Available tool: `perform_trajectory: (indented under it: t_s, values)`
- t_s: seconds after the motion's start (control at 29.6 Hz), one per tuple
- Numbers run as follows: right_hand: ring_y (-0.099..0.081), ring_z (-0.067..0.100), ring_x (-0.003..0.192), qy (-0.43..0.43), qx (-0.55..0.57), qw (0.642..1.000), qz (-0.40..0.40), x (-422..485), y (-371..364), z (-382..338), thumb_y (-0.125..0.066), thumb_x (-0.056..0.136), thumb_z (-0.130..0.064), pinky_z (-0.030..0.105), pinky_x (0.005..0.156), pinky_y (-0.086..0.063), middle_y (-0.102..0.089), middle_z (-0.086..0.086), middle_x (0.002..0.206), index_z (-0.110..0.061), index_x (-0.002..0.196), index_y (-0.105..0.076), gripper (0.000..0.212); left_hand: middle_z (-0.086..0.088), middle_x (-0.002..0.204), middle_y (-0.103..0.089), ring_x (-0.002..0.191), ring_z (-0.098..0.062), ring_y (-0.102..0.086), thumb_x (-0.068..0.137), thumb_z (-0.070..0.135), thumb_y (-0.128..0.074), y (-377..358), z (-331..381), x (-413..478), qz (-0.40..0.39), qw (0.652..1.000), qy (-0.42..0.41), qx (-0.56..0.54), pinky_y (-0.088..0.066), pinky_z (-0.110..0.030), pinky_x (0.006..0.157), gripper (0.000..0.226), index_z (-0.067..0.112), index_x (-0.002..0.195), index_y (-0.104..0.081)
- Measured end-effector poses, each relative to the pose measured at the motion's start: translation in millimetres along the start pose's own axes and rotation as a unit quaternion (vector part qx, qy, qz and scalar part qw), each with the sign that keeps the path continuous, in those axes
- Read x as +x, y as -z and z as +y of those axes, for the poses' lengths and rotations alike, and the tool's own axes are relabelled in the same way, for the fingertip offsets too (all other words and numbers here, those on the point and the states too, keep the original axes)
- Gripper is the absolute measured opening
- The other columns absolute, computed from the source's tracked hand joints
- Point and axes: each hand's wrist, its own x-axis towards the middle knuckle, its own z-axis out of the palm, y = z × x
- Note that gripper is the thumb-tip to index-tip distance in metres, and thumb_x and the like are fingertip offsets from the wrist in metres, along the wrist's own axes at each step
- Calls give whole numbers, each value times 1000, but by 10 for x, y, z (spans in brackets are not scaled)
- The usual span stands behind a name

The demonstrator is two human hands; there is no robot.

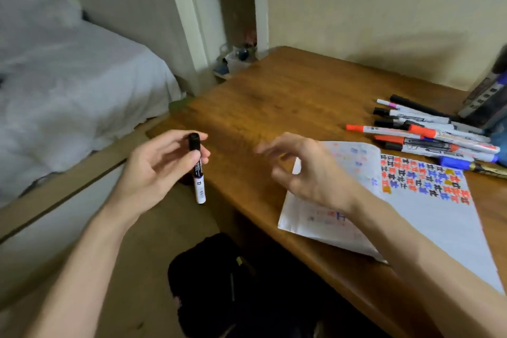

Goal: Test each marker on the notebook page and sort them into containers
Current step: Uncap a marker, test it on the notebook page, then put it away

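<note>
My left hand [153,170] holds a capped black-and-white marker [197,167] upright, cap upward, just off the left edge of the wooden desk [274,107]. My right hand [304,170] hovers empty with curled, spread fingers over the left part of the notebook page [428,217]. The page lies on the desk and carries rows of red, blue and black test marks. A pile of several markers [430,132] with black, red and blue caps lies beyond the page at the right.
A dark container [488,99] stands at the desk's far right edge. A bed with white sheets [68,85] is on the left, a white shelf unit [227,22] behind. A black bag [219,282] lies on the floor under the desk's front edge.
</note>
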Motion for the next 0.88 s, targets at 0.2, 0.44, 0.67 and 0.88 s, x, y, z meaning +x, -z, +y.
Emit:
perform_trajectory:
  t_s: [0.2,0.44,0.67,0.88]
  values:
    - [-70,7,101,41,43,998,-19,217,-402,-201,-67,88,0,33,94,-57,-71,-14,108,-26,121,-75,42,-4,110,-76,110,-21,-72,95,15,-69,356,-253,-594,-2,995,95,35,-55,-34,102,29,16,123,-70]
    - [-76,8,96,6,61,998,32,302,-216,-127,-66,92,3,31,92,-61,-76,-7,116,-20,113,-76,33,-2,110,-77,112,-18,-70,97,17,-68,410,-318,-570,40,994,98,9,-53,-32,104,24,16,120,-72]
    - [-74,2,97,-52,52,996,44,-33,-4,59,-65,94,-8,23,89,-60,-74,-15,119,-32,111,-73,30,1,105,-76,106,-22,-72,99,12,-67,-70,-155,-256,-10,999,33,10,-57,-32,96,21,13,119,-72]
    - [-75,7,94,-114,48,989,82,-413,233,341,-65,93,-1,31,86,-62,-77,-15,111,-28,111,-77,35,6,102,-76,105,-19,-71,98,16,-68,-630,-68,59,-55,998,-13,-8,-58,-29,91,17,15,114,-73]
